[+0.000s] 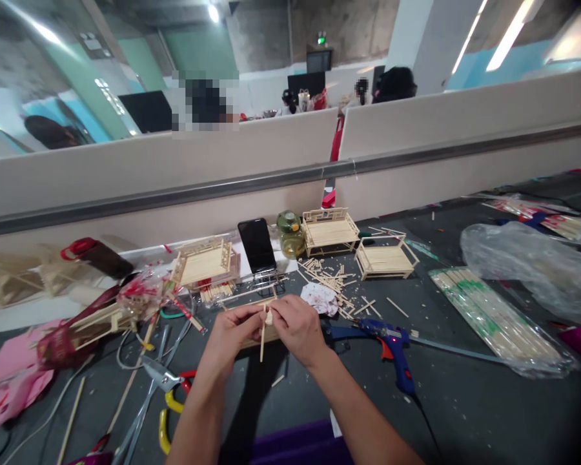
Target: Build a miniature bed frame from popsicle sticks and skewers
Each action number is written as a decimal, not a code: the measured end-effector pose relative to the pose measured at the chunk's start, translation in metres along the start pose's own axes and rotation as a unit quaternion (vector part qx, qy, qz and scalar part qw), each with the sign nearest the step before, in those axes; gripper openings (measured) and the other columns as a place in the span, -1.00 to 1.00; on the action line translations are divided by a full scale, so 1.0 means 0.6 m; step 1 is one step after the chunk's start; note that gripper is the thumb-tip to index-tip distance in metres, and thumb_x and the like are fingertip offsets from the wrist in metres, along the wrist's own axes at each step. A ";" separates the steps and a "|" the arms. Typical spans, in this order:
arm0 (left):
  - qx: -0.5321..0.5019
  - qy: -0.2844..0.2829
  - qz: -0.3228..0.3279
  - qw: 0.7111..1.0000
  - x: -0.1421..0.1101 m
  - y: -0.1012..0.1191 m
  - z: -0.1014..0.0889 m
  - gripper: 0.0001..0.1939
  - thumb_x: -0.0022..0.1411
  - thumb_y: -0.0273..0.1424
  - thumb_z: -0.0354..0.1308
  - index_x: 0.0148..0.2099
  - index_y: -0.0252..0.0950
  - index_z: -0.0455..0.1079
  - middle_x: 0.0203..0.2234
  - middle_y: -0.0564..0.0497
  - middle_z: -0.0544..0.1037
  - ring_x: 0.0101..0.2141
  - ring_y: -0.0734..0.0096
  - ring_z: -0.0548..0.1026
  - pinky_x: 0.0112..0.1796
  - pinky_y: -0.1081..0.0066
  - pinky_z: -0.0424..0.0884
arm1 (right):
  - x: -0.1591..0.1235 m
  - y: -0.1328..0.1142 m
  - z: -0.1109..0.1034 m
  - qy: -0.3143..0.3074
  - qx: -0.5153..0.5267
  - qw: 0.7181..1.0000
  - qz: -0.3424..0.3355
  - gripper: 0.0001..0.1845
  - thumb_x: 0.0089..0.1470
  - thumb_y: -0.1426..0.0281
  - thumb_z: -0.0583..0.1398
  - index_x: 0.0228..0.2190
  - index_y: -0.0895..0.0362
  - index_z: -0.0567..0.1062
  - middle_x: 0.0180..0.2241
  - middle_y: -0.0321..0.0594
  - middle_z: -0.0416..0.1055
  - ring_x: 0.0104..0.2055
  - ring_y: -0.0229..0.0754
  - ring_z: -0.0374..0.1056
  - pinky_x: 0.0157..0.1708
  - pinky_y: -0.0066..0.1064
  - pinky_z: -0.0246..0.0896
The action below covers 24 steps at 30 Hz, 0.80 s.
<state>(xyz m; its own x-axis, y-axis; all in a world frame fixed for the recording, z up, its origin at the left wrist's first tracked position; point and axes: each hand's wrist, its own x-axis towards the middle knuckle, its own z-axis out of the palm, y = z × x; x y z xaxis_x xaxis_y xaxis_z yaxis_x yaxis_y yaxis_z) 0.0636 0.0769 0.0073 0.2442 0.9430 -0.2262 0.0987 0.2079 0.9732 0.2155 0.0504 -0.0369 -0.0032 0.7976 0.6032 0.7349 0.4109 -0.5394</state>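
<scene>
My left hand (237,329) is closed, its thumb and fingers pinching a thin wooden stick (262,345) that points down toward me. Right beside it, my right hand (297,326) is also closed, fingertips bunched at the stick's upper end; what they grip there is mostly hidden. Under and behind both hands lies a small wooden stick-built piece (275,334), largely covered by them. A crumpled white cloth or tissue (318,299) sits just beyond my right hand. To the right, a blue glue gun (392,345) lies with its nozzle pointing left.
Miniature wooden benches (332,232) stand at the back near a phone (257,245) on a stand and a green bottle (290,234). Cut sticks (329,276) are scattered there. Scissors (167,381) lie left; bagged sticks (501,316) lie right. People sit beyond the partition (174,158).
</scene>
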 end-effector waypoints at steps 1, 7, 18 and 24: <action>-0.010 0.005 -0.003 1.000 -0.009 -0.002 -0.004 -0.74 -0.06 -0.28 0.38 -0.31 -0.31 0.61 -0.60 0.07 0.49 -0.60 0.60 0.29 -0.52 0.57 0.28 | -0.004 -0.005 -0.003 0.008 0.008 1.000 -0.008 -0.80 0.17 0.53 0.10 -0.30 0.11 0.52 -0.38 -0.21 0.42 -0.28 -0.20 0.32 -0.27 -0.43 0.18; -0.030 -0.002 -0.003 1.000 -0.060 -0.020 -0.017 -0.77 -0.01 -0.31 0.35 -0.29 -0.32 0.62 -0.56 0.01 0.53 -0.56 0.55 0.31 -0.51 0.55 0.30 | -0.033 -0.041 -0.028 -0.008 0.050 0.997 -0.057 -0.79 0.17 0.52 0.10 -0.29 0.11 0.53 -0.38 -0.18 0.40 -0.29 -0.18 0.31 -0.29 -0.40 0.22; -0.092 0.003 -0.031 0.995 -0.116 -0.068 -0.012 -0.74 0.02 -0.27 0.33 -0.27 -0.34 0.61 -0.53 -0.02 0.52 -0.52 0.49 0.35 -0.45 0.49 0.37 | -0.101 -0.068 -0.038 -0.028 0.085 0.996 -0.014 -0.77 0.15 0.55 0.11 -0.26 0.11 0.54 -0.38 -0.17 0.44 -0.30 -0.19 0.34 -0.30 -0.39 0.26; -0.132 -0.003 -0.050 0.990 -0.140 -0.074 -0.002 -0.72 0.02 -0.25 0.34 -0.23 -0.29 0.60 -0.58 0.07 0.45 -0.56 0.54 0.32 -0.47 0.49 0.37 | -0.115 -0.075 -0.042 -0.035 0.102 0.994 0.018 -0.75 0.15 0.51 0.09 -0.25 0.11 0.57 -0.38 -0.17 0.42 -0.33 -0.19 0.33 -0.34 -0.38 0.27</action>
<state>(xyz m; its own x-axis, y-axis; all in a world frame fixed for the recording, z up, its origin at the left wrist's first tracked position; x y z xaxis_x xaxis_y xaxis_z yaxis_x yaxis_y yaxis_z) 0.0373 -0.0112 -0.0167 0.2510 0.9129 -0.3218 -0.1324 0.3617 0.9228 0.1995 -0.0343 -0.0396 -0.0317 0.8396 0.5423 0.5823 0.4566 -0.6727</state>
